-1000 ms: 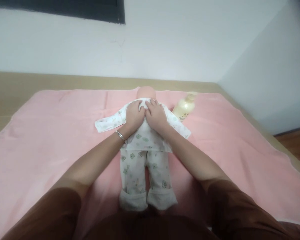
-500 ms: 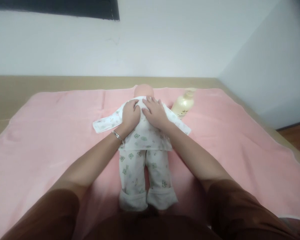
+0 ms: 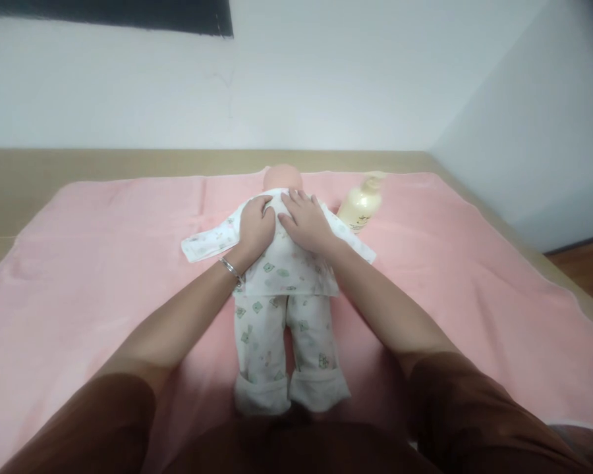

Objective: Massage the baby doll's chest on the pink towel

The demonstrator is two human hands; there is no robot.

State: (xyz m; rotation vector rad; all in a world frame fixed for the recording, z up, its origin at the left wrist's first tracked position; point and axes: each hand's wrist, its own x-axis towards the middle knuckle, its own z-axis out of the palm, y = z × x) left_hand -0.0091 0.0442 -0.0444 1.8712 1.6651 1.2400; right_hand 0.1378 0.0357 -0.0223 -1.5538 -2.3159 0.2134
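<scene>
Head view: clothed doll [image 3: 287,284] lying on a pink blanket [image 3: 103,276], legs nearest, probably light, its clothing [image 3: 261,339] soft and loose; best held by the trunk [image 3: 282,266], not a sleeve [image 3: 210,242]. Left hand [image 3: 257,225], thumb apart, and right hand [image 3: 306,220], spread, rest on its upper body. Just beyond sits a cream bottle [image 3: 360,207].

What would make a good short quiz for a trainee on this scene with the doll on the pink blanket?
1. Multiple choice: On which of the person's sides is the bracelet worn? A) right only, B) left only, C) both.

2. True or false: The bottle is to the right of the doll, on the pink blanket.

3. Fill in the blank: The left hand and the right hand both rest on the doll's patterned ____.

Key: 1. B. 2. True. 3. Shirt.
</scene>
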